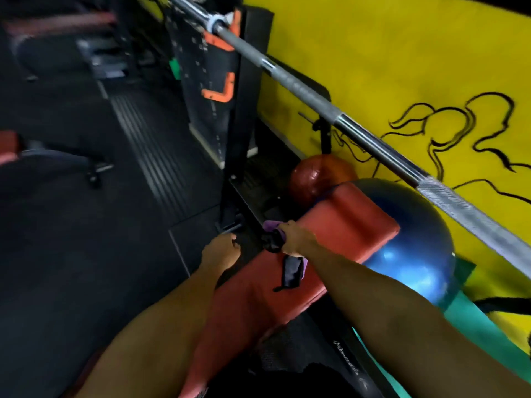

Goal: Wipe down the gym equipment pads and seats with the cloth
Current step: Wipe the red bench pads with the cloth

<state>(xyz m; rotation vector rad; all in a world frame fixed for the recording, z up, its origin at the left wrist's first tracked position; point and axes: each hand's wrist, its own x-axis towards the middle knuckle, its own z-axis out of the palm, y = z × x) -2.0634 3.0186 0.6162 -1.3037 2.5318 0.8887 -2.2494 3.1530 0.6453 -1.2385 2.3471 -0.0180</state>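
The cloth (291,272) was a small, crumpled rag, purple on one face and black on the other, with a thin dark trim or loop trailing from its lower corner. It lay on the red padded top of the bench (344,219), close to the bench's left edge and about midway along the visible pad. The right hand (296,239) was on top of it, fingers curled down around the bunched middle. A purple fold stuck out past the knuckles towards the far end of the bench, and a black flap hung out from under the wrist towards the near end. The cloth was pressed between that hand and the pad, so most of its middle was hidden.

The left hand (219,252) sat just off the bench's left edge, level with the right hand and near the cloth but apart from it. Its fingers were bent inward, and it was not clear whether they gripped anything.

A steel barbell (316,99) ran slantwise above the bench's far end. Beyond that end a blue ball (416,248) pressed against the pad's right side and a red ball (313,176) sat behind it, both before a yellow wall (373,53). A teal mat (474,326) lay to the right of the bench
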